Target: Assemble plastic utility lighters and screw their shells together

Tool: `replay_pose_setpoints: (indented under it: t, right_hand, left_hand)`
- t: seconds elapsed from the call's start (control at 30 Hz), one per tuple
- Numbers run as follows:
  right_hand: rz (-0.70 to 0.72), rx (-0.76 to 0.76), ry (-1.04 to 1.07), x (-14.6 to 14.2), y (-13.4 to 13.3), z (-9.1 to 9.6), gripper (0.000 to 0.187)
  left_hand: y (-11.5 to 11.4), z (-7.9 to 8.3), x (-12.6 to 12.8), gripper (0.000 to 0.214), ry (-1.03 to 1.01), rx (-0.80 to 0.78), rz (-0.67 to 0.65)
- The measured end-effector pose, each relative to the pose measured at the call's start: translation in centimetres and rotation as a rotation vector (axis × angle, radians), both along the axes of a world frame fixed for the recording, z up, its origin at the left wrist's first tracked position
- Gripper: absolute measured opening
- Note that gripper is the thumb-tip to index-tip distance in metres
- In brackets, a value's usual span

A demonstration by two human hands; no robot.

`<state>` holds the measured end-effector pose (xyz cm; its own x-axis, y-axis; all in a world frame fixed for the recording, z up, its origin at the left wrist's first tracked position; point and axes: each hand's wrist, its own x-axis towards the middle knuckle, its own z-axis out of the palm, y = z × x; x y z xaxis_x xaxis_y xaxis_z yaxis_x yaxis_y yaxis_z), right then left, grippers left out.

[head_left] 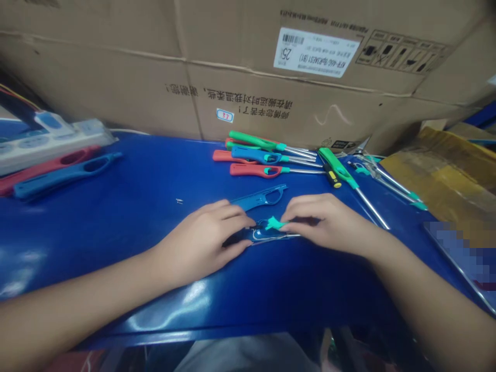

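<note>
My left hand (211, 235) is closed around one end of an opened lighter casing (258, 235), which lies low over the table. Most of the held end is hidden by the fingers. Inside the casing a thin pale wire shows, and a metal rod (292, 236) runs along it to the right. Between thumb and forefinger my right hand (320, 219) pinches a small teal-green trigger (274, 223) at the casing's finger opening. Just behind both hands lies a loose blue casing half (263, 198), partly covered by the left fingers.
Several red, blue and green stick lighters (256, 169) lie behind. A black-and-yellow screwdriver (332, 176) touches a green lighter (341, 168). Red and blue casings (65, 175) lie by a power strip (54, 137). Tiny pins (179, 201) rest left. A cardboard box (155, 88) walls the back.
</note>
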<state>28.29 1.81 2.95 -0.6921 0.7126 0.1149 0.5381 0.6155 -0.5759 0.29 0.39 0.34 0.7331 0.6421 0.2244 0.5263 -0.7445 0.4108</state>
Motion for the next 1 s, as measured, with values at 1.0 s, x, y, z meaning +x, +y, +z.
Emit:
replay_pose_setpoints:
  t: [1.0]
  right_hand:
    - [0.148,0.17,-0.11,-1.0,-0.7,-2.0,0.021]
  left_hand:
    - [-0.5,0.4,0.7,0.024,-0.011,-0.188,0.107]
